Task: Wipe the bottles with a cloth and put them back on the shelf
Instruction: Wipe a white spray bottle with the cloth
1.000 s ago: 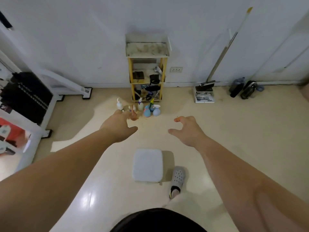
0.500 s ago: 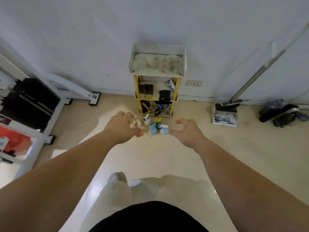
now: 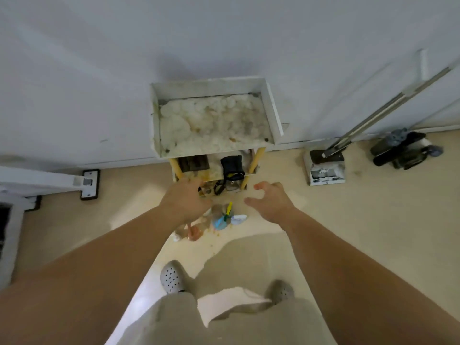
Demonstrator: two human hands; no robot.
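Observation:
A small shelf (image 3: pixel 272 113) with yellow legs stands against the white wall; its stained top tray holds no bottles and dark items sit on its lower levels. Several small bottles (image 3: pixel 225 219) stand clustered on the floor in front of it, among them blue ones and an orange one (image 3: pixel 194 232). My left hand (image 3: pixel 185 199) hovers above the left part of the cluster, fingers loosely curled, holding nothing. My right hand (image 3: pixel 270 201) hovers to the right of the bottles, fingers spread and bent, also holding nothing. No cloth is in view.
A long-handled tool on a white base (image 3: pixel 326 168) leans on the wall to the right, with dark bottles (image 3: pixel 403 151) beyond it. A white rack foot (image 3: pixel 87 181) sits at the left. My feet in grey clogs (image 3: pixel 173 278) stand on the beige floor.
I have walked up close to the shelf; it and the bottles now lie right below my hands. The white stool seen earlier has dropped out of view. Both hands stay outstretched and hold nothing.

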